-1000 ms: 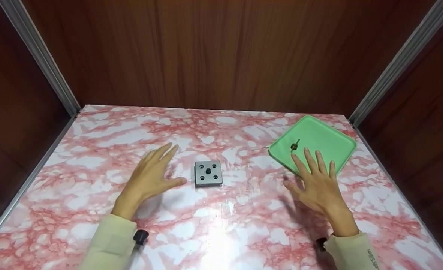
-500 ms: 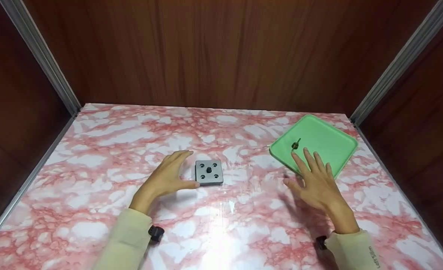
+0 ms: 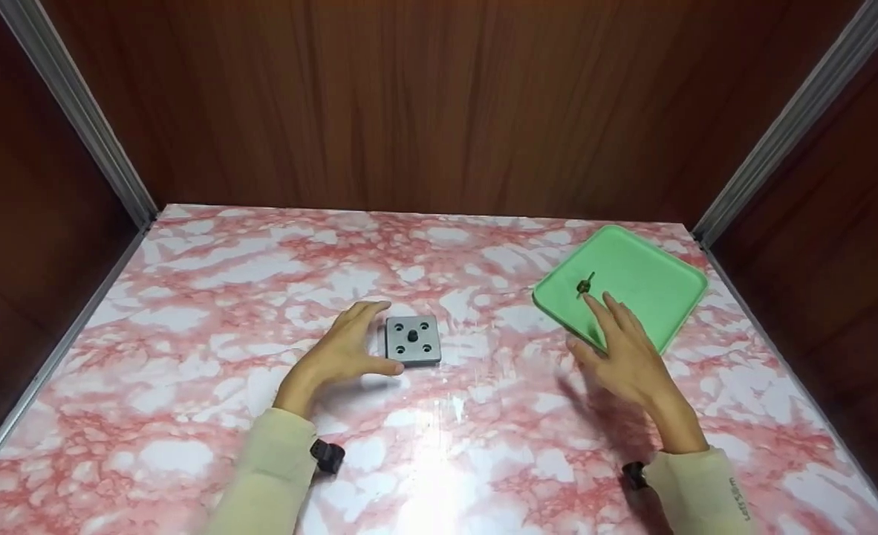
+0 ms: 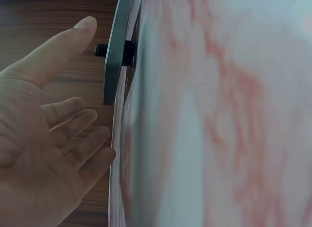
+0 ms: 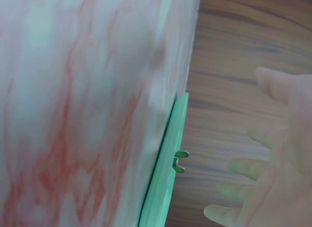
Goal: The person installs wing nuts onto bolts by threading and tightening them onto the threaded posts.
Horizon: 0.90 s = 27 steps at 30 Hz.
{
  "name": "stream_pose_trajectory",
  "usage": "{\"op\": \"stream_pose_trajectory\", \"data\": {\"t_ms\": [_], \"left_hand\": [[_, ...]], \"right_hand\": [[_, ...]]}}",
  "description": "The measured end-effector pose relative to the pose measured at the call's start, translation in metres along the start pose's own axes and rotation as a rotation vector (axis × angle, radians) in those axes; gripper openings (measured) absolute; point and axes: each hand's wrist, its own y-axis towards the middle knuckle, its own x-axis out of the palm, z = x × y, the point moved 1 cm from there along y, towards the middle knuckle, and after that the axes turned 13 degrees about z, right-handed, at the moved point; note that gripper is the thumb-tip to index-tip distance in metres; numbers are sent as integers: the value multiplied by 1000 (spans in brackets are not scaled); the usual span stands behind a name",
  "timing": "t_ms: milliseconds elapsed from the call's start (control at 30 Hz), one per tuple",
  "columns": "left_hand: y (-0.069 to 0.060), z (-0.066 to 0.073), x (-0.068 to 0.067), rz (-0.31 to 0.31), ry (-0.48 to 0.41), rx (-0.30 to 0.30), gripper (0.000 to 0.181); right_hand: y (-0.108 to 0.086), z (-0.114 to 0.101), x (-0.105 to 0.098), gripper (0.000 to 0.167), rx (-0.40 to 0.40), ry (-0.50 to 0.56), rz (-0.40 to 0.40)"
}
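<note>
A square grey metal plate [image 3: 400,339] with several holes and a black threaded stud in its centre lies mid-table. In the left wrist view the plate [image 4: 115,56] stands slightly off the surface, the stud passing through it. My left hand [image 3: 339,351] is spread at the plate's left side, thumb near its front left corner; contact cannot be told. On the green tray [image 3: 651,271] lies a small dark brass-coloured piece [image 3: 584,286] with a thin pin-like part. Above the tray's near edge hovers my right hand [image 3: 628,364], fingers extended towards that piece, holding nothing.
The table [image 3: 186,334] has a red and white marbled top. Dark wood panels [image 3: 409,104] enclose its back and sides, with metal posts at the back corners. Each wrist carries a small black device, the left one [image 3: 328,455] lying close over the table.
My left hand has moved right to the plate, its fingers bending round its left side. My right hand's fingers have drawn closer together, slightly nearer the small piece.
</note>
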Motion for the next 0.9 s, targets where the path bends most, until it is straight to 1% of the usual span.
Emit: {"op": "stream_pose_trajectory", "data": {"t_ms": [233, 300, 467, 667, 900], "left_hand": [[2, 0, 3, -19, -15, -17, 109], [3, 0, 4, -22, -5, -18, 109], [4, -1, 8, -26, 18, -51, 107], [6, -3, 10, -10, -7, -94, 101], [8, -4, 11, 2, -29, -104, 87]], "right_hand": [[3, 3, 4, 75, 66, 91, 7], [4, 3, 5, 75, 75, 106, 12], [5, 1, 6, 72, 80, 143, 44], [7, -2, 7, 67, 91, 180, 70], [9, 0, 9, 66, 109, 220, 115]]}}
